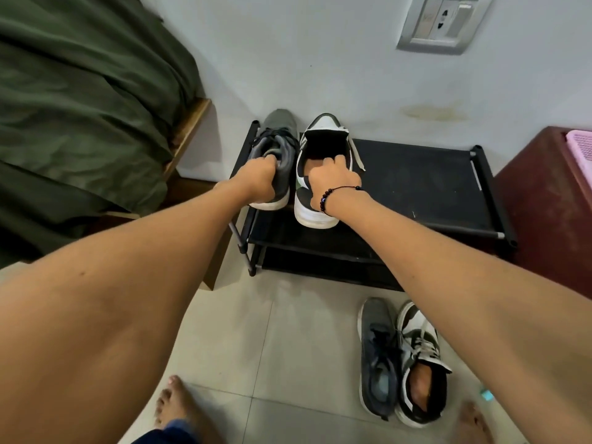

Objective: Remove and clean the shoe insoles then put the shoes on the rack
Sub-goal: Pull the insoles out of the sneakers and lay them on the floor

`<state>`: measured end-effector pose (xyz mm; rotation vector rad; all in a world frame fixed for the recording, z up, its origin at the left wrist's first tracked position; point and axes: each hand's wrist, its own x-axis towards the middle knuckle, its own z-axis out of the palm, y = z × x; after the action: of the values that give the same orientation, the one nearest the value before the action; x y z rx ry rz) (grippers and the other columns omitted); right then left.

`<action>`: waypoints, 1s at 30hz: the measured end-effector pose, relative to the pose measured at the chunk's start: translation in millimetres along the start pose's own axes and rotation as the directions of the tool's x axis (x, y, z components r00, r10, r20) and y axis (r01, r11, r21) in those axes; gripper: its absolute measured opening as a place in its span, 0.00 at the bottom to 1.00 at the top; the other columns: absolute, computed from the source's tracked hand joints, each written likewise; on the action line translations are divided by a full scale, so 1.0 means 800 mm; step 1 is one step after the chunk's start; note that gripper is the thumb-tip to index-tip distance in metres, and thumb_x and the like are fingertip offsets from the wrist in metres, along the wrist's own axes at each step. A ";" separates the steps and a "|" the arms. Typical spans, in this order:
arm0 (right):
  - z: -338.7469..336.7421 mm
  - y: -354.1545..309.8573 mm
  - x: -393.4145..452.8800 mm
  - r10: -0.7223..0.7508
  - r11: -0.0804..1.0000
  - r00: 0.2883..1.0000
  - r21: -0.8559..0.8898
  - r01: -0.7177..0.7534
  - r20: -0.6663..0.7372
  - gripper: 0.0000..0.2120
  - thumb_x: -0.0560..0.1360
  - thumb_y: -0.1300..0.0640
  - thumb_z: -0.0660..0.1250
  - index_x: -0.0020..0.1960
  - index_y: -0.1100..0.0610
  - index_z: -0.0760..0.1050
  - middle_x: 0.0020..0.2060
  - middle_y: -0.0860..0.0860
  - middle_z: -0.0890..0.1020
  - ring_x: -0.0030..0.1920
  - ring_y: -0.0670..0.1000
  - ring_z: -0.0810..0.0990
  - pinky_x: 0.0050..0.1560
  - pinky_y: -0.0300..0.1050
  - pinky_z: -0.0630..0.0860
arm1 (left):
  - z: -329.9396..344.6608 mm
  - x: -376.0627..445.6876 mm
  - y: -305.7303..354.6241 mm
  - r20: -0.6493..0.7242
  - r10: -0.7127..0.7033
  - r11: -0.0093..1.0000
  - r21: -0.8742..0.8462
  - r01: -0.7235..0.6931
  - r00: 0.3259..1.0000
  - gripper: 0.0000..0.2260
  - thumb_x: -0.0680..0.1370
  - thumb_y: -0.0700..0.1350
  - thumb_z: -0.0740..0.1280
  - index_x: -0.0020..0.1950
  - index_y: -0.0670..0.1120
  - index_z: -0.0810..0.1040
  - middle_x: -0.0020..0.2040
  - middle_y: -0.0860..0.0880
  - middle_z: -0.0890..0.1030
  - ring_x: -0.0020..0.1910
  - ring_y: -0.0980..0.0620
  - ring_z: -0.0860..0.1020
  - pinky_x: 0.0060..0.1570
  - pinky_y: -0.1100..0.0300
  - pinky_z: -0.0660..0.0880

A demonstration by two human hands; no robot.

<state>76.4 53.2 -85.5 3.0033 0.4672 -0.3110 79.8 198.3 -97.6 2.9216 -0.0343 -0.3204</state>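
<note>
Head view, nearest: grey mesh sneaker (378,357) and white-and-black sneaker (423,363) lay on the floor tiles (288,347), near my right side.
Left hand (256,182): I gripped the grey sneaker's heel (280,155).
Right hand (334,176): fingers curled inside the white-and-black leather sneaker (317,174).
Axis: both toes pointed away, on the black fabric shoe rack (416,184).

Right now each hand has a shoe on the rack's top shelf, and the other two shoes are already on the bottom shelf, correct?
Not quite. The head view shows the left hand and right hand each gripping a shoe on the rack top shelf, but the other grey shoe and white shoe lie on the floor.
</note>
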 end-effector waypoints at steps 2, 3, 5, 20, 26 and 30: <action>-0.002 -0.002 -0.002 0.000 0.999 1.000 0.037 0.001 -0.022 0.13 0.78 0.57 0.62 0.61 0.60 0.73 0.59 0.57 0.73 0.63 0.58 0.68 0.46 0.52 0.71 | -0.002 0.003 0.000 0.002 0.018 1.000 0.014 -0.018 1.000 0.15 0.74 0.36 0.65 0.59 0.36 0.70 0.57 0.37 0.76 0.56 0.38 0.74 0.47 0.54 0.69; -0.004 -0.001 -0.005 -0.008 0.999 0.999 0.044 0.009 -0.036 0.12 0.78 0.57 0.62 0.59 0.61 0.73 0.57 0.57 0.75 0.60 0.58 0.72 0.44 0.50 0.70 | -0.005 0.003 0.000 -0.005 0.022 1.000 0.010 -0.022 1.000 0.12 0.74 0.36 0.65 0.57 0.36 0.72 0.54 0.37 0.77 0.54 0.39 0.74 0.45 0.55 0.68; -0.010 0.002 -0.014 -0.025 0.999 0.998 0.044 0.028 -0.061 0.11 0.77 0.58 0.62 0.57 0.62 0.74 0.54 0.58 0.77 0.56 0.59 0.76 0.43 0.48 0.70 | -0.014 -0.004 0.000 -0.020 0.035 0.999 0.022 -0.034 0.999 0.09 0.74 0.35 0.65 0.53 0.36 0.74 0.51 0.38 0.78 0.51 0.38 0.75 0.42 0.56 0.67; -0.087 -0.007 -0.259 -0.132 0.979 0.991 0.161 0.128 0.011 0.07 0.71 0.57 0.68 0.46 0.58 0.72 0.42 0.54 0.73 0.43 0.57 0.73 0.40 0.46 0.69 | -0.111 -0.258 0.069 0.260 0.016 0.999 -0.039 -0.006 0.965 0.18 0.75 0.39 0.69 0.65 0.42 0.72 0.50 0.42 0.75 0.34 0.43 0.81 0.37 0.57 0.77; -0.031 -0.030 -0.326 -0.207 0.975 0.959 0.123 0.185 0.194 0.10 0.66 0.56 0.71 0.43 0.56 0.72 0.39 0.53 0.73 0.41 0.55 0.73 0.38 0.44 0.70 | -0.025 -0.333 0.083 0.471 0.034 0.999 -0.043 -0.015 0.881 0.15 0.74 0.39 0.70 0.60 0.42 0.74 0.44 0.45 0.75 0.40 0.43 0.82 0.34 0.56 0.80; 0.052 -0.042 -0.328 -0.170 0.981 0.924 0.143 0.128 0.342 0.12 0.69 0.55 0.70 0.50 0.59 0.76 0.45 0.55 0.78 0.45 0.57 0.78 0.40 0.44 0.75 | 0.073 -0.335 0.069 0.593 0.025 0.999 0.002 -0.032 0.805 0.14 0.74 0.40 0.69 0.59 0.42 0.76 0.45 0.45 0.78 0.44 0.46 0.79 0.41 0.57 0.76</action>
<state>-186.5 4.0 -71.8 2.9274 0.6603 -0.9018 -194.4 145.1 -85.2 2.6973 -0.1727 -1.2197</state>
